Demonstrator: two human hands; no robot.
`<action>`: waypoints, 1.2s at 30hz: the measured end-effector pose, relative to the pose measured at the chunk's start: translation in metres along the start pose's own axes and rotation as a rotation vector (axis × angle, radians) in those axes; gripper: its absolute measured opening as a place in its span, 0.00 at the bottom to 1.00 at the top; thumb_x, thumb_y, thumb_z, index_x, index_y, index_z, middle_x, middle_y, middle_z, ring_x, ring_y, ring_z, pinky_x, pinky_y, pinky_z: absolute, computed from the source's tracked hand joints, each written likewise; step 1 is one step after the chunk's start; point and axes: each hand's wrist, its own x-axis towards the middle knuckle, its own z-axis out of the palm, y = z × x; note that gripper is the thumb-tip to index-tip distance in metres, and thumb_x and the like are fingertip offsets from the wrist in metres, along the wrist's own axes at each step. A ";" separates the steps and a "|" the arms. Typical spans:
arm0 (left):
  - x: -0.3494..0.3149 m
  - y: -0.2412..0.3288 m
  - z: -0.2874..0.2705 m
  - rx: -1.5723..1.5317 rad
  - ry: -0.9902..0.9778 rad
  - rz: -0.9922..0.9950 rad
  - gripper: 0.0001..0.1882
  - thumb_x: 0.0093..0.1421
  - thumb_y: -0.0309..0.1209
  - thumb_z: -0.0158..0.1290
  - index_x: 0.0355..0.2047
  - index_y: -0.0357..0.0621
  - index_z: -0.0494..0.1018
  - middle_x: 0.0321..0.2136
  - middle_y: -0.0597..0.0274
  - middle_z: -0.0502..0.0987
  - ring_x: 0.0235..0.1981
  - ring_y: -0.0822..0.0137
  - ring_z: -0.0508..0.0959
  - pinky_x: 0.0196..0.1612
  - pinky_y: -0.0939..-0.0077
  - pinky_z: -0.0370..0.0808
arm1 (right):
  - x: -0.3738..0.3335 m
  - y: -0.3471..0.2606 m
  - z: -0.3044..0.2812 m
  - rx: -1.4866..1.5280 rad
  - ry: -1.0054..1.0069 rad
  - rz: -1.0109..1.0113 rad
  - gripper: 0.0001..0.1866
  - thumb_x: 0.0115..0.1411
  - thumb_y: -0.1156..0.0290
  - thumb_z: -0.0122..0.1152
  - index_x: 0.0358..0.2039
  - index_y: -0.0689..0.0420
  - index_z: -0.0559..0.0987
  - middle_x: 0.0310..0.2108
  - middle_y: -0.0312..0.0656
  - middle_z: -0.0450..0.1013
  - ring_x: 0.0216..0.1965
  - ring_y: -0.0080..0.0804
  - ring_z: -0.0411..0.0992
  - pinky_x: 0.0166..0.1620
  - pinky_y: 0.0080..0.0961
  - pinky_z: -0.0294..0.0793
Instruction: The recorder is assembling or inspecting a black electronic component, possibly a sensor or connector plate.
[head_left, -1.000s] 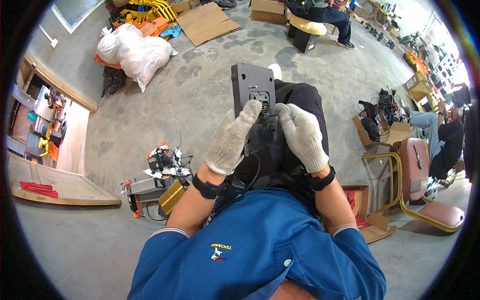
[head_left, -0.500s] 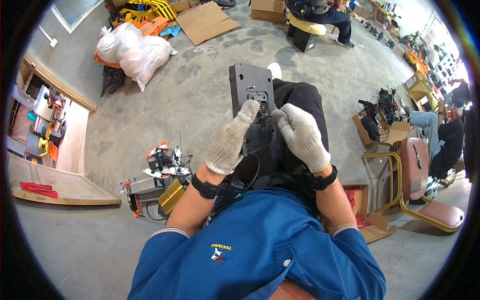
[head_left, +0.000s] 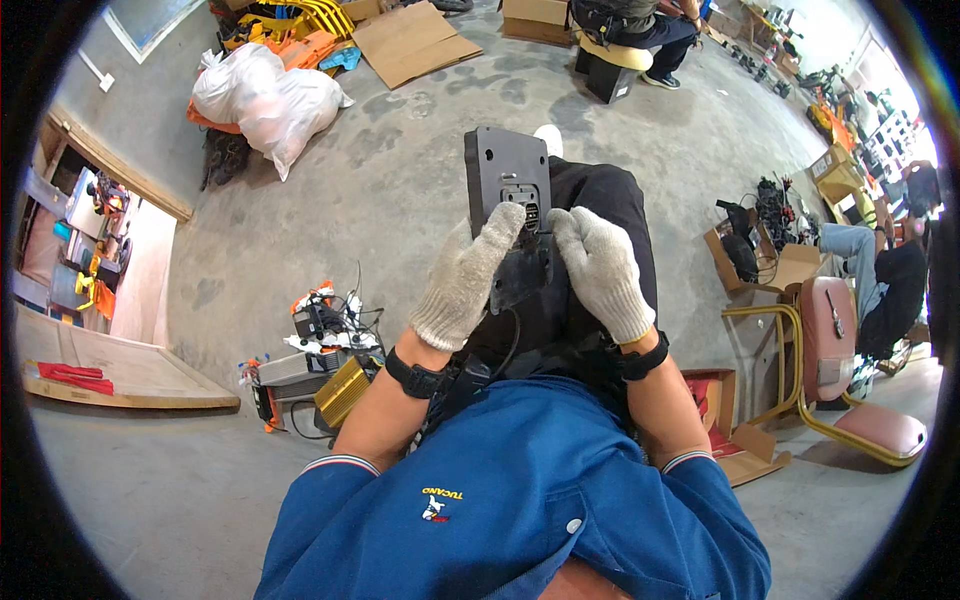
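Left of centre, the left hand clasps the black panel, which stands mid-frame, long axis running up the picture. Just right, the right hand bunches narrowly by its edge; whether it grips, I cannot tell.

Flattened cardboard on grey floor

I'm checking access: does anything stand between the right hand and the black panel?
Nothing visible does. The right hand is at the right edge of the black panel, which the left hand holds; whether the right touches it is unclear.
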 end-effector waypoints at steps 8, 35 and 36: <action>0.000 0.001 -0.002 -0.156 -0.076 -0.034 0.25 0.75 0.50 0.55 0.53 0.37 0.80 0.39 0.64 0.83 0.37 0.75 0.82 0.41 0.77 0.81 | -0.001 0.009 -0.001 0.010 -0.030 -0.174 0.07 0.70 0.71 0.61 0.38 0.63 0.79 0.29 0.53 0.78 0.33 0.54 0.78 0.39 0.37 0.77; 0.002 -0.004 -0.004 -0.214 -0.088 -0.034 0.25 0.76 0.49 0.54 0.55 0.37 0.80 0.40 0.62 0.84 0.38 0.74 0.83 0.41 0.77 0.82 | 0.000 0.002 -0.006 0.113 -0.093 -0.099 0.08 0.68 0.69 0.65 0.37 0.61 0.80 0.34 0.58 0.78 0.38 0.59 0.79 0.40 0.44 0.76; 0.001 -0.003 -0.003 -0.208 -0.079 -0.027 0.25 0.76 0.49 0.53 0.55 0.37 0.79 0.40 0.61 0.84 0.38 0.74 0.84 0.42 0.76 0.83 | -0.001 0.002 -0.005 0.113 -0.092 -0.099 0.08 0.68 0.69 0.65 0.37 0.61 0.80 0.34 0.58 0.78 0.38 0.59 0.79 0.40 0.44 0.76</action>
